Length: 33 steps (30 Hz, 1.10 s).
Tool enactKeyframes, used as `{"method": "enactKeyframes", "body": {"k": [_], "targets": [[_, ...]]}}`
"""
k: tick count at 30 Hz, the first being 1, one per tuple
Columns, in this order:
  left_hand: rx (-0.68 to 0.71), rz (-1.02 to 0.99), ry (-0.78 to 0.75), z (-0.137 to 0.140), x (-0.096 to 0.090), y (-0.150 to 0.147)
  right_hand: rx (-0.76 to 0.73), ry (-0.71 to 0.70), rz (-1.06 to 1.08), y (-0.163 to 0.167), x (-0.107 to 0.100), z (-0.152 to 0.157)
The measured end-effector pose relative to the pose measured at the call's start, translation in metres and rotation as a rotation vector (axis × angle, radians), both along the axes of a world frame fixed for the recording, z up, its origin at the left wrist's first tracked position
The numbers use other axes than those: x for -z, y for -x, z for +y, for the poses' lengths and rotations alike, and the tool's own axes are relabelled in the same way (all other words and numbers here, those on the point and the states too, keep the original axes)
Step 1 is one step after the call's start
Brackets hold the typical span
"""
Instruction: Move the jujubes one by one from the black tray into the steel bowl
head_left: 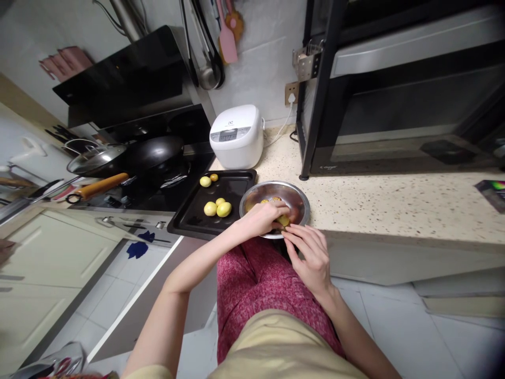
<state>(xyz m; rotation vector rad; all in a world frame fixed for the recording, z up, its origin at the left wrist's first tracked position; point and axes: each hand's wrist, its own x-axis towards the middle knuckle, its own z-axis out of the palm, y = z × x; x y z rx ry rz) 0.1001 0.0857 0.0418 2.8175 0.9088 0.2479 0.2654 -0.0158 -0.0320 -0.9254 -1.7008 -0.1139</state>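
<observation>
A metal bowl (303, 210) sits at the counter's front edge with several yellowish round pieces in it. My left hand (268, 215) reaches into it, fingers curled down around a yellow round piece (283, 220), whose exact kind I cannot make out. Over the bowl's near right rim, my right hand (310, 255) has its thumb and forefinger close together beside that piece; anything between them is too small to tell. To the left, a black baking tray (193, 217) carries several smooth yellow round pieces (224, 209), and one smaller orange-brown piece (214, 177) at its back.
A white rice cooker (236, 139) stands behind the tray. On the stove at left are a black wok (155, 150) and a lidded pan (97, 160), whose wooden handle (103, 186) points forward. A black rack (311, 121) and large oven (410, 110) occupy the right side.
</observation>
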Motion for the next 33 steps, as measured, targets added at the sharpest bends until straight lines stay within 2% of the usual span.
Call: {"method": "enactKeyframes", "body": {"k": [7,10,14,18,20,22,26,33], "targets": [[-0.053,-0.194,0.036,0.0,-0.01,0.033,-0.001,0.001,-0.01,-0.001,0.0,0.0],[-0.169,-0.285,0.009,0.005,-0.016,0.059,-0.005,-0.009,0.006,-0.001,0.0,0.001],[-0.366,-0.348,-0.102,0.024,-0.019,0.104,-0.012,-0.019,0.009,0.0,0.002,0.002],[-0.569,-0.257,-0.224,0.056,-0.015,0.157,-0.014,-0.019,0.006,0.0,0.005,0.004],[-0.676,-0.144,-0.234,0.073,-0.012,0.179,-0.016,-0.021,0.004,0.001,0.006,0.004],[-0.725,-0.045,-0.207,0.089,-0.008,0.194,-0.017,-0.025,0.004,0.001,0.006,0.004],[-0.741,0.05,-0.156,0.117,0.001,0.203,-0.021,-0.029,0.008,0.001,0.005,0.005],[-0.836,0.152,-0.148,0.143,0.007,0.189,-0.017,-0.034,-0.009,-0.002,0.001,0.006]]}}
